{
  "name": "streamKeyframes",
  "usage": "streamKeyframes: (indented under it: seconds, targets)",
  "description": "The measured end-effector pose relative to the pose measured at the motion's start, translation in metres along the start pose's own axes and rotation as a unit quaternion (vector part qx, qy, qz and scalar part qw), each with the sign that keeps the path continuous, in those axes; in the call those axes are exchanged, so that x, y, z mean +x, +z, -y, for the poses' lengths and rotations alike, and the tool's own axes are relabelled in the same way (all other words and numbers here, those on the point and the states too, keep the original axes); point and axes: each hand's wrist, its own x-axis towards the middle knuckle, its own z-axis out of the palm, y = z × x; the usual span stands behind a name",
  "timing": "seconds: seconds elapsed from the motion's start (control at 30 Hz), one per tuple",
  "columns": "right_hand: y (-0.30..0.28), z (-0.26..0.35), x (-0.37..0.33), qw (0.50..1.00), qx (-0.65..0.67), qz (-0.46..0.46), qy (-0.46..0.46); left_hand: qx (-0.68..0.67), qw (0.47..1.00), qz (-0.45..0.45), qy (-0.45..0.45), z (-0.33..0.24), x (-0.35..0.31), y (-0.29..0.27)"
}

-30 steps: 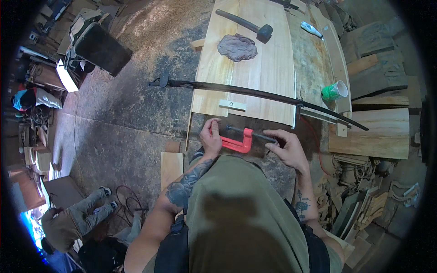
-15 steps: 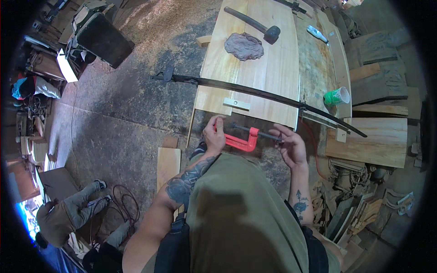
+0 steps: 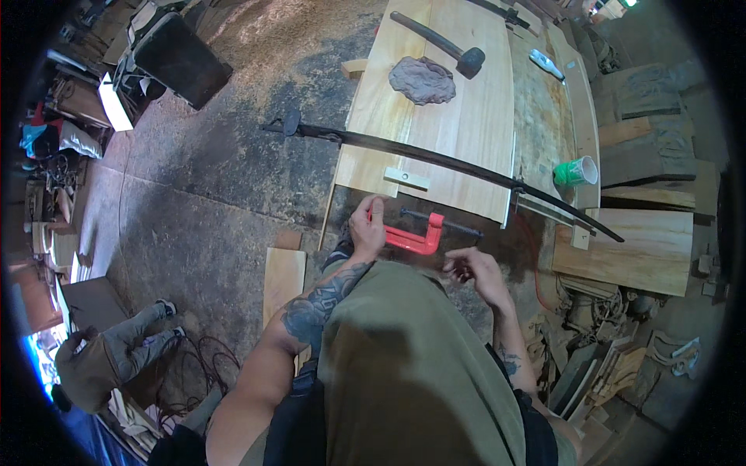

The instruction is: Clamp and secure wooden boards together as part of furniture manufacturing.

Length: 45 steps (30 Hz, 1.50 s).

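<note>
My left hand [image 3: 367,227] is closed around one end of a red C-clamp [image 3: 420,244], just off the near edge of the light wood panel [image 3: 451,116]. The clamp's dark screw [image 3: 460,227] points toward my right. Below that screw, apart from it, my right hand [image 3: 475,270] has its fingers loosely bent and holds nothing I can see. A small wood block [image 3: 406,179] with a hole lies near the panel's close edge. Behind it, a long black bar clamp [image 3: 420,154] crosses the panel.
On the panel rest a rubber mallet [image 3: 439,43] and a crumpled cloth [image 3: 422,81]. A green cup [image 3: 576,171] and a white-blue tube [image 3: 547,64] are on the bench to the right. Boards [image 3: 625,252] stand beyond. At lower left, a person [image 3: 105,359] is near coiled cords [image 3: 203,373].
My right hand has come away from the clamp's screw end, moving down and slightly left, its fingers bending. My left hand keeps hold of the C-clamp.
</note>
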Motion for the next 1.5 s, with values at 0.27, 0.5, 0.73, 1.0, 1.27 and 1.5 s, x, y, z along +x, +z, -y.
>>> streamKeyframes:
  seconds: [0.27, 0.5, 0.73, 1.0, 1.27, 1.5]
  targets:
    - [-0.020, 0.034, 0.015, 0.991, 0.044, -0.123, -0.025, -0.199, 0.973, 0.097, -0.058, 0.003, -0.003, 0.002]
    - [-0.001, 0.055, -0.020, 0.929, -0.255, -0.085, -0.253, -0.298, 0.942, 0.102, -0.115, 0.004, -0.003, 0.006]
    - [-0.002, 0.026, -0.023, 0.833, -0.415, -0.218, -0.295, -0.253, 0.958, 0.070, -0.117, 0.003, -0.006, 0.007]
    - [-0.039, -0.020, 0.008, 0.990, -0.001, -0.139, 0.015, -0.257, 0.960, 0.052, -0.095, 0.012, -0.007, 0.016]
    - [-0.020, 0.052, -0.004, 0.975, -0.086, -0.122, -0.163, -0.246, 0.964, 0.047, -0.087, 0.013, -0.008, 0.015]
    - [-0.026, 0.019, -0.021, 0.894, -0.392, -0.129, -0.173, -0.273, 0.955, 0.019, -0.118, 0.019, -0.006, 0.004]
